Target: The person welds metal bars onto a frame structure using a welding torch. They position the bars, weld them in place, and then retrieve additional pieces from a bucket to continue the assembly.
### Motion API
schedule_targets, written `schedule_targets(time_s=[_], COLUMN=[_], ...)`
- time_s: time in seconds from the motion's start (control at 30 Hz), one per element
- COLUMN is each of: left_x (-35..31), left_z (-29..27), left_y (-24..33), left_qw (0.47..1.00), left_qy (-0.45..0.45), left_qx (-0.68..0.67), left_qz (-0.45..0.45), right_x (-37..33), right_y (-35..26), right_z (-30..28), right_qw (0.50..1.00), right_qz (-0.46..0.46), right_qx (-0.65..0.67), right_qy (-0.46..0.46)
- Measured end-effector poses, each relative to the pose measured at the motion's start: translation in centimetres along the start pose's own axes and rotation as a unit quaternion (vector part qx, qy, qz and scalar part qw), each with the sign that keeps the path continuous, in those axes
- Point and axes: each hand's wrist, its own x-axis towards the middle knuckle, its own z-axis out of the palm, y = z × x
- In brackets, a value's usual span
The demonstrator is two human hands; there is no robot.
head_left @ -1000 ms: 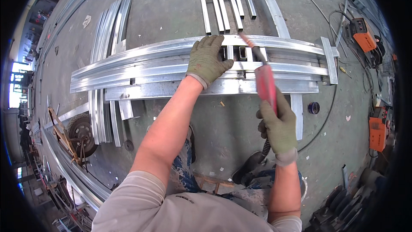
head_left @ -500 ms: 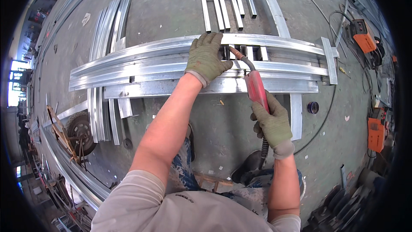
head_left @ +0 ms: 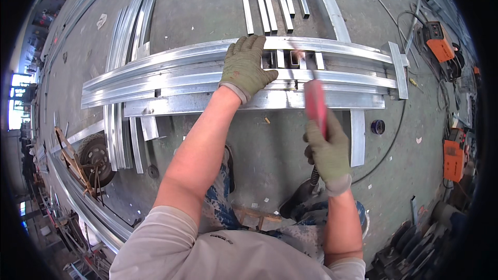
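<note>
I have the left hand [head_left: 245, 67] laid open on the long silver rails [head_left: 342, 80], palm down, fingers stretched across and thumb out; I judge that this spread steadies them, as nothing in it is gripped. The right hand [head_left: 331, 150] is closed around the red torch [head_left: 315, 102], held from below so that its neck points over the rails toward the short crosspieces [head_left: 319, 61], which sit between two rails, just right of my left thumb. The torch's tip is blurred, so I cannot tell whether it touches. A flat metal strip [head_left: 357, 137] runs out from under the rails, probably propping them off the floor [head_left: 399, 186]. The hose [head_left: 315, 175] hangs below my right fist, seemingly out of the way.
</note>
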Motion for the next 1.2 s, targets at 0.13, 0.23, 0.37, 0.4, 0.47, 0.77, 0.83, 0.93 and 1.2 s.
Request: schedule_targets(time_s=[0.13, 0.23, 0.37, 0.4, 0.47, 0.77, 0.83, 0.93, 1.2], left_x=[0.1, 0.0, 0.2, 0.2, 0.1, 1.4, 2.4, 3.9, 5.1], left_z=[-0.1, 0.2, 0.1, 0.2, 0.6, 1.9, 2.2, 2.9, 4.1], left_y=[0.4, 0.2, 0.4, 0.3, 0.1, 1.0, 1.8, 2.9, 2.3], left_qw=[1.000, 1.000, 0.999, 0.999, 0.998, 0.996, 0.996, 0.995, 0.995], left_qy=[0.007, 0.023, 0.033, 0.042, 0.057, 0.073, 0.070, 0.083, 0.009], left_qx=[-0.007, -0.006, -0.010, -0.010, -0.014, -0.048, -0.045, 0.005, 0.027], left_qz=[-0.009, -0.003, -0.010, -0.015, -0.012, -0.031, -0.038, -0.058, -0.093], right_x=[-0.3, -0.4, 0.3, 0.0, -0.7, -0.5, -0.7, -0.7, -1.2], right_y=[-0.6, -0.6, 0.1, -0.2, -0.9, -0.4, -0.5, -0.5, 0.0], right_z=[0.0, 0.2, 0.1, 0.2, 0.4, -0.1, 0.0, -0.2, -0.8], right_qw=[0.999, 0.998, 0.997, 0.998, 0.997, 0.994, 0.994, 0.994, 0.995], right_qz=[0.014, -0.007, 0.044, 0.030, 0.004, -0.009, -0.021, -0.026, -0.018], right_qx=[0.042, 0.052, 0.046, 0.056, 0.070, 0.103, 0.103, 0.095, 0.090], right_qy=[0.012, 0.017, -0.038, -0.020, 0.014, 0.029, 0.039, 0.042, 0.026])
